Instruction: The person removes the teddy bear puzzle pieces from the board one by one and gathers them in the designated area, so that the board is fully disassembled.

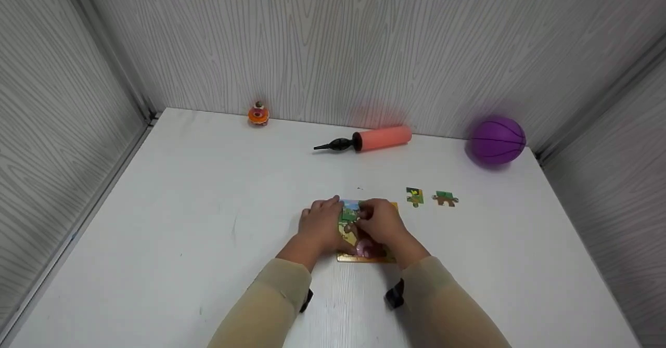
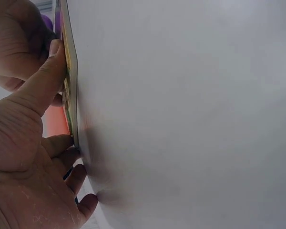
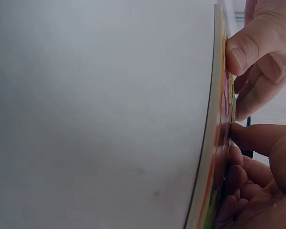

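A colourful jigsaw board (image 1: 364,257) with an orange rim lies flat on the white table (image 1: 182,207), near its middle front. My left hand (image 1: 320,223) rests on the board's left edge with straight fingers, and in the left wrist view its thumb (image 2: 50,71) presses the board's rim (image 2: 71,71). My right hand (image 1: 382,222) lies over the board's upper right with curled fingers. In the right wrist view its thumb (image 3: 248,47) and fingertips pinch a puzzle piece (image 3: 231,102) against the board (image 3: 214,143). Most of the picture is hidden under both hands.
Two loose puzzle pieces (image 1: 414,196) (image 1: 445,198) lie just right of the board. At the back wall are a pink hand pump (image 1: 382,138), a purple ball (image 1: 497,140) in the right corner and a small orange toy (image 1: 258,114) to the left. Grey walls enclose three sides.
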A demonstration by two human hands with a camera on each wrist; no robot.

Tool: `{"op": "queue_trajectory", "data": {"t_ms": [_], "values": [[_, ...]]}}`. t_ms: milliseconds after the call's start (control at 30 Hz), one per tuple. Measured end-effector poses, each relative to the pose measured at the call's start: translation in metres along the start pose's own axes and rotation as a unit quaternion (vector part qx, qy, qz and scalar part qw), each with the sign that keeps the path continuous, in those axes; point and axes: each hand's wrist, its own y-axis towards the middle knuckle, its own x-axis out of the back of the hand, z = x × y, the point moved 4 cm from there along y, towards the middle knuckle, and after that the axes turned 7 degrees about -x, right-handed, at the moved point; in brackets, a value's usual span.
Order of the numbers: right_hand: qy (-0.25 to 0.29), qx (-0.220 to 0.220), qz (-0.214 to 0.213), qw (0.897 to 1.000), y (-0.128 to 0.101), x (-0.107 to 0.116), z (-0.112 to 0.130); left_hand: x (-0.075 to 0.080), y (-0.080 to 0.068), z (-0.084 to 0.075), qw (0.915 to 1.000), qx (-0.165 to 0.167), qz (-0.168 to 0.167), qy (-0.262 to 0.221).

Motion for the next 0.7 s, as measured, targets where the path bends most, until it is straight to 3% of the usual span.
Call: {"op": "queue_trajectory", "data": {"t_ms": [500,700], "values": [[-0.014,-0.012,0.039,0.999,0.0049,-0.0010,-0.0023,0.0001,-0.0014,-0.0001,1.0000,-0.006,0.004,-0.001],[-0.019,0.017,0.047,0.999,0.0047,-0.0002,-0.0026,-0.0008,-0.0002,0.0002,1.0000,-0.003,0.000,0.003]]}}
